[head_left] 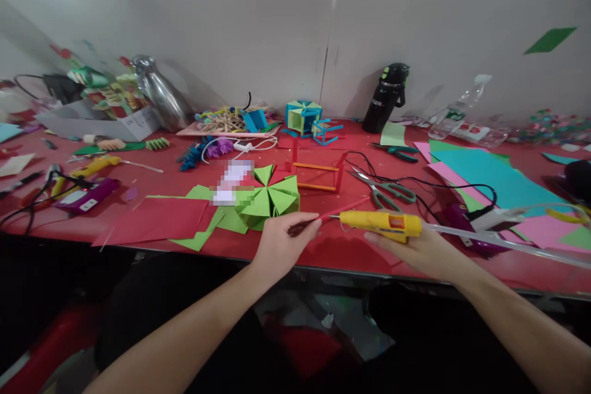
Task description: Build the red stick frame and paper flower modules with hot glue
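My left hand (282,242) pinches a thin red strip (344,207) that reaches up and to the right. In my right hand (410,251) is a yellow glue gun (381,223), its nozzle pointing left and at or close to the strip near my left fingertips. Just behind my left hand sits a green folded-paper wheel (269,195). An open frame of orange and red sticks (317,176) stands behind the strip. Scissors with grey-green handles (392,194) lie behind the glue gun.
Red sheets (159,220) lie at left, blue sheets (494,175) at right. A black bottle (382,101), a plastic bottle (457,112) and a steel jug (161,93) stand toward the partition (231,43). Black cables cross the table (277,252) near the scissors.
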{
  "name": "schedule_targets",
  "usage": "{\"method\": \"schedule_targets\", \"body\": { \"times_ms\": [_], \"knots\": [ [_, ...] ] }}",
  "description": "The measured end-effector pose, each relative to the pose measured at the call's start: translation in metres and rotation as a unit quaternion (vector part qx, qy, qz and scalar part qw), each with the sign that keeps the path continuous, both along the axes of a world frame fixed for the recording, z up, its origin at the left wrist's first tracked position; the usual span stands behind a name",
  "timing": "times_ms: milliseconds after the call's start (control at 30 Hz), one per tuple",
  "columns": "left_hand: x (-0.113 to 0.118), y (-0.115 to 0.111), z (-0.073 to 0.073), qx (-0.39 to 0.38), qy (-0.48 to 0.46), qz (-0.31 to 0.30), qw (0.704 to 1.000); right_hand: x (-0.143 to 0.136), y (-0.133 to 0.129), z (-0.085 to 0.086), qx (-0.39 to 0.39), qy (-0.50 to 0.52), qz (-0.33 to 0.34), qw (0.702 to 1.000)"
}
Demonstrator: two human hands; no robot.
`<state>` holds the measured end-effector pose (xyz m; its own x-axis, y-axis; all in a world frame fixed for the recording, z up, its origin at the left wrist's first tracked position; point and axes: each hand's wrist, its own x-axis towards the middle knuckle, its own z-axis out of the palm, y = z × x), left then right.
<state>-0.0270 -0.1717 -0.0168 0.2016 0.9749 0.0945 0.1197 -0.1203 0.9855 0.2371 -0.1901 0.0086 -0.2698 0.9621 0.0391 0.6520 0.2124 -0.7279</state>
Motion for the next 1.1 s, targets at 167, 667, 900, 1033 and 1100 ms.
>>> {"method": "schedule_targets", "body": {
  "times_ms": [167, 667, 900, 1033, 1100],
  "knots": [
    [-0.001, 0.000, 0.001, -0.005, -0.003, 0.000, 1.000, -0.002, 0.001, 0.003, -0.001, 0.026, 0.013, 1.000],
    [0.001, 0.000, 0.006, -0.024, -0.027, 0.002, 0.999, -0.003, -0.002, 0.003, -0.022, 0.040, 0.016, 0.999],
    [0.000, 0.000, 0.009, -0.015, -0.005, 0.003, 1.000, 0.000, 0.000, 0.000, -0.017, 0.039, 0.022, 0.999],
    [-0.001, 0.000, 0.012, -0.008, -0.009, 0.007, 1.000, 0.006, 0.002, -0.003, -0.016, 0.010, 0.006, 1.000],
    [-0.001, 0.001, 0.013, -0.012, -0.020, 0.010, 1.000, 0.009, 0.004, -0.004, -0.014, -0.004, 0.003, 1.000]
  ]
}}
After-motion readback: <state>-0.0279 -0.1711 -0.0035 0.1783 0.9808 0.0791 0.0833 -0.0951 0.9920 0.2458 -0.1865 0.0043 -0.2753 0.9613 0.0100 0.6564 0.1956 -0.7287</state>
